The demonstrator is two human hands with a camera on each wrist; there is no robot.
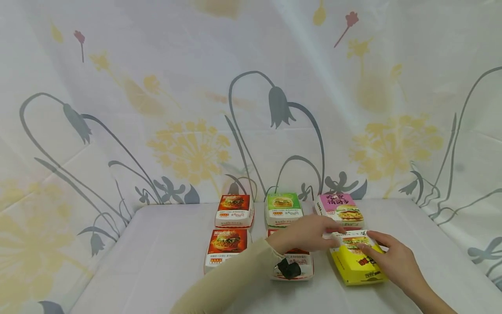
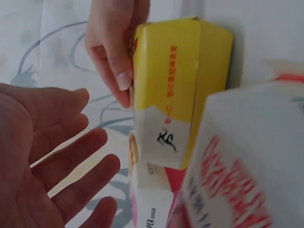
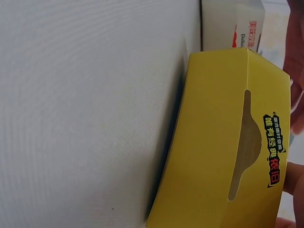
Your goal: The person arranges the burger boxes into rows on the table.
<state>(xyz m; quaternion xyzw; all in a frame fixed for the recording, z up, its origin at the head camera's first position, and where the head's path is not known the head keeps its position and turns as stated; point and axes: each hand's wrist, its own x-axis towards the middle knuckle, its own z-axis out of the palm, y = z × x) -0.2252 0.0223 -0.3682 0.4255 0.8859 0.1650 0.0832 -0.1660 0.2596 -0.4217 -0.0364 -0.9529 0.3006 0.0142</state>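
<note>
A yellow-and-white burger box (image 1: 354,261) stands closed at the right end of the front row. My right hand (image 1: 396,261) touches its top, the thumb and a finger resting on the lid near the right edge. In the left wrist view, my right hand's fingertips (image 2: 124,81) lie against the lid of the yellow box (image 2: 183,95). My left hand (image 1: 307,233) reaches over the middle front box and hovers by the yellow box's far left corner. Its fingers are spread and hold nothing, as the left hand (image 2: 61,156) shows from the wrist.
Behind stand a red box (image 1: 234,211), a green box (image 1: 283,209) and a pink box (image 1: 341,209). Another red box (image 1: 225,253) sits front left; a red-and-white box (image 1: 302,272) is partly hidden under my left arm. A floral cloth (image 1: 251,131) hangs behind the white table (image 1: 157,253).
</note>
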